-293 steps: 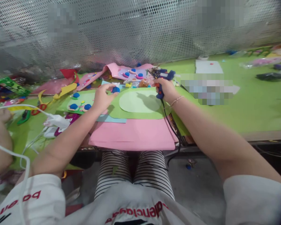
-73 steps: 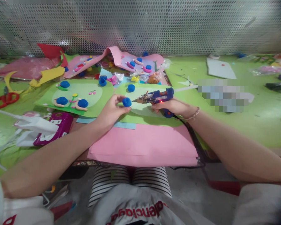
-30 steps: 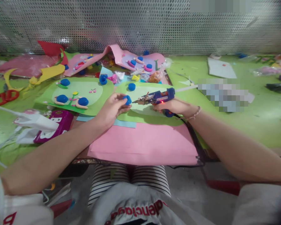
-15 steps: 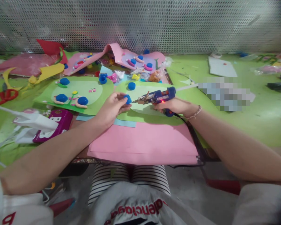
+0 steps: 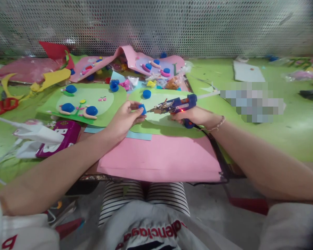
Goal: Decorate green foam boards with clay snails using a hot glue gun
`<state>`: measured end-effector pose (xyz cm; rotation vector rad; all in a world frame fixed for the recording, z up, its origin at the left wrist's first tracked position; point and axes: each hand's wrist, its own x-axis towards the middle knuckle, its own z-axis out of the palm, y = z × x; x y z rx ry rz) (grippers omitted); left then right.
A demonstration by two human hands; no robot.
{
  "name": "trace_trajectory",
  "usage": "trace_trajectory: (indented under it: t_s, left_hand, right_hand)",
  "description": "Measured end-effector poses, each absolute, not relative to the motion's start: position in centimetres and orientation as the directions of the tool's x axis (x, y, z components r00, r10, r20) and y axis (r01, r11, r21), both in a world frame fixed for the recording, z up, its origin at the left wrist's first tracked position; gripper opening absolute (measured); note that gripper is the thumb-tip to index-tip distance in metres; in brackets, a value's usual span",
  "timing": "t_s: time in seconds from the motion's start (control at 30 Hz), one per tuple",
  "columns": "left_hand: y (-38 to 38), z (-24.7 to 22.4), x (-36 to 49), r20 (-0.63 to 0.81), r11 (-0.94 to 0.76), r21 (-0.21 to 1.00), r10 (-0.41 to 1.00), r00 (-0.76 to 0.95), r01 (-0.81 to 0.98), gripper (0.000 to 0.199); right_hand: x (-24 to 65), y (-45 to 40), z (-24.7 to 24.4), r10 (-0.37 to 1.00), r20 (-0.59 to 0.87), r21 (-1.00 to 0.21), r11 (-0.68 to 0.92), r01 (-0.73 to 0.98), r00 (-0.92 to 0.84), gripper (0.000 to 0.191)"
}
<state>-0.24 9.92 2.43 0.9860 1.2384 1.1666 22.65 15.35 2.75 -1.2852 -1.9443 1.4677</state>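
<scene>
Blue cap [image 5: 143, 109] is up over the green sheet [image 5: 156, 130] I'm on, which I'd call barely started, just a pale oval [image 5: 158, 120] and one other cap [image 5: 146, 94], while the left-hand sheet [image 5: 120, 95] already has three blue-shelled snails [image 5: 68, 108]. My right hand [image 5: 198, 115] is wrapped around the glue gun [image 5: 184, 103], and my left hand [image 5: 126, 116] pinches the cap, plain blue and tilted, right by the nozzle [image 5: 150, 111].
</scene>
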Motion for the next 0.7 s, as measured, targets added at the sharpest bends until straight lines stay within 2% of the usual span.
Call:
trace_trajectory:
  t_s: [0.37, 0.7]
  left_hand:
    - [10.19, 1.88, -0.51, -0.137, 0.134, 0.986, 0.990, -0.024, -0.096, 0.013]
    - [10.12, 1.82, -0.54, -0.131, 0.129, 0.987, 0.991, -0.018, -0.091, 0.012]
  right_hand:
    - [22.33, 15.07, 3.04, 0.843, -0.209, -0.895, 0.041, 0.445, -0.497, 0.010]
    - [22.24, 14.99, 3.18, 0.853, -0.229, -0.887, 0.016, 0.462, -0.469, 0.014]
